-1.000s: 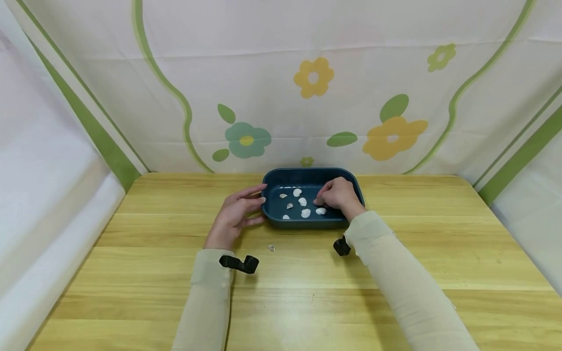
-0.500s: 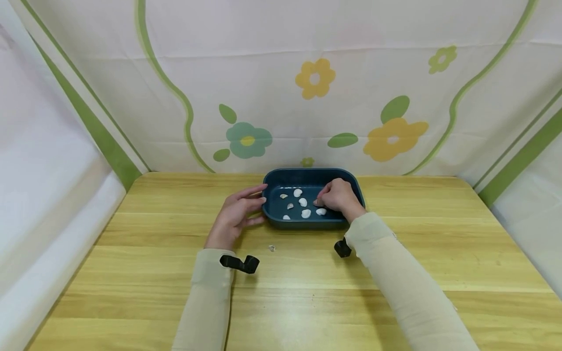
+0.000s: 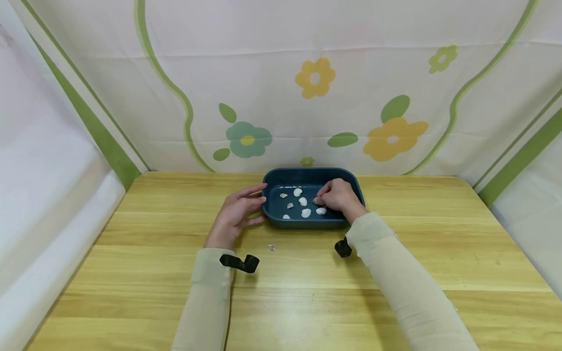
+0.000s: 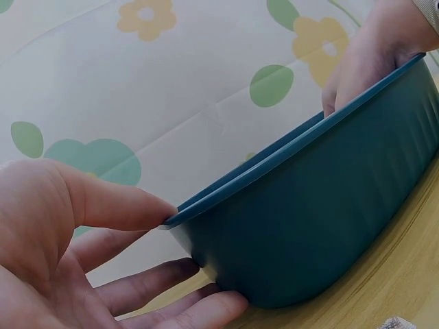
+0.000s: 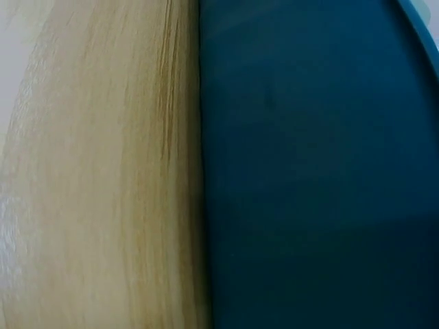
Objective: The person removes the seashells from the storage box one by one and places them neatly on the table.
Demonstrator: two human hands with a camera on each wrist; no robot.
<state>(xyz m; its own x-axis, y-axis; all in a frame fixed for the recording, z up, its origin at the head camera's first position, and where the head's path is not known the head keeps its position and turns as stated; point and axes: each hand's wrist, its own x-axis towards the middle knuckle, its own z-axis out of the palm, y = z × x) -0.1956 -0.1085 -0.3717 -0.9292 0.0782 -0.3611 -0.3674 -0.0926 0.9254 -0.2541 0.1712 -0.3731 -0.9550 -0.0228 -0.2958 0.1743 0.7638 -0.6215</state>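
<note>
The left hand rests straight, loose fingers against the blue box. White shells lie inside, beside the right hand; I can't tell whether its bent fingers pinch one.

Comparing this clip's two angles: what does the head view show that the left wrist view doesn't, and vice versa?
Only the head view: the dish's inside floor, several small white pieces lying on it, the right hand's fingertips lowered among them, and a black device at each wrist.

Only the left wrist view: the palm side of the left hand and faint ripples along the dish's outer wall.

Both: the two hands, the dish, the wooden table, the flowered cloth and one loose piece on the table, cut off by the left wrist view's bottom edge.
</note>
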